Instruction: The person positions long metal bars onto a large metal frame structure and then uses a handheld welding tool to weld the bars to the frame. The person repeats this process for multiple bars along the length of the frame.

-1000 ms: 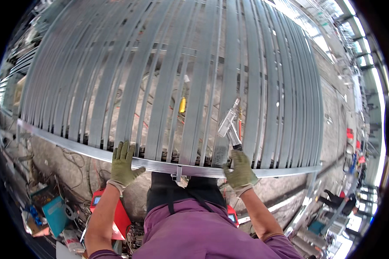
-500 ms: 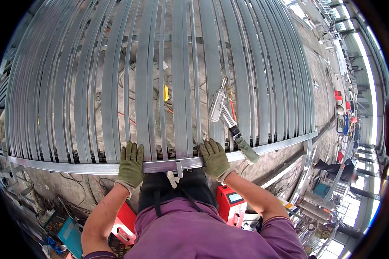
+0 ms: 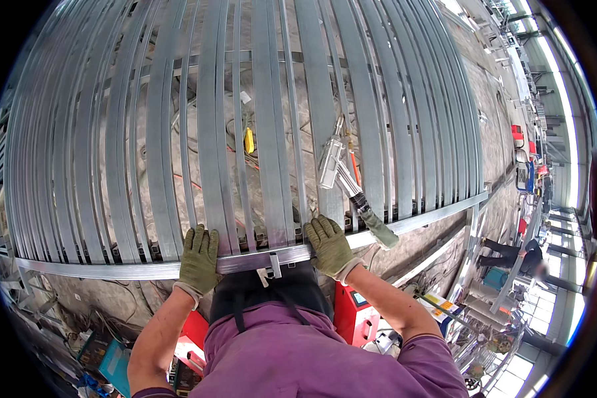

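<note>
Long grey metal tubes (image 3: 270,152) lie side by side, running away from me, with a metal rail (image 3: 123,270) across their near ends. My left hand (image 3: 199,261), in an olive-green work glove, rests over this rail with its fingers stretched forward. On the rail's other side of my body lies my right hand (image 3: 330,247), gloved alike, palm down with fingers extended. Between them a small metal bracket (image 3: 275,264) sits on the rail. A silver gun-shaped welding torch (image 3: 331,164) with a green-wrapped cable (image 3: 379,230) lies across the tubes, beyond my right hand, untouched.
Below the tubes, a yellow object (image 3: 249,140) and cables lie on the concrete floor. Red machine boxes (image 3: 356,315) stand close on both sides of my legs. A teal box (image 3: 116,366) is at lower left. Another person (image 3: 514,257) is off to the right.
The view has tilted slightly, so the rail's left part appears lower. Both hands stay on the rail, and the torch lies in the same place on the tubes.
</note>
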A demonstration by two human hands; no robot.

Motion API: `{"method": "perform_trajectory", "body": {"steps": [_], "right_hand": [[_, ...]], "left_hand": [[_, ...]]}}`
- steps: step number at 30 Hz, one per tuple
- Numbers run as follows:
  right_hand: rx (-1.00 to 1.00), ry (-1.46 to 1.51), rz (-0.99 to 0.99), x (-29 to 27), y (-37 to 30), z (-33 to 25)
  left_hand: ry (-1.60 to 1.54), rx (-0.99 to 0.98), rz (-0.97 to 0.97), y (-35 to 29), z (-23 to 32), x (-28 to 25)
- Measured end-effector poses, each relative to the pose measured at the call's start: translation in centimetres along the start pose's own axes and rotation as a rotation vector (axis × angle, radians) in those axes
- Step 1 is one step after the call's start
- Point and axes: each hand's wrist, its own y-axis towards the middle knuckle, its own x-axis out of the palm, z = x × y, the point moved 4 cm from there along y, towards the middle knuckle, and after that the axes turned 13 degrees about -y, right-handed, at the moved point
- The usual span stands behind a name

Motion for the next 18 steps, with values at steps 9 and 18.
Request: {"method": "perform_trajectory", "body": {"steps": [9, 18], "right_hand": [[0.042, -0.004, 0.078, -0.4, -0.3, -0.3], [0.509, 0.259, -0.152, -7.8, 9.9, 0.9]], "left_hand": [[0.058, -0.015, -0.078, 0.1, 0.3, 0.1], [0.201, -0.019, -0.174, 0.4, 2.3, -2.6]]}}
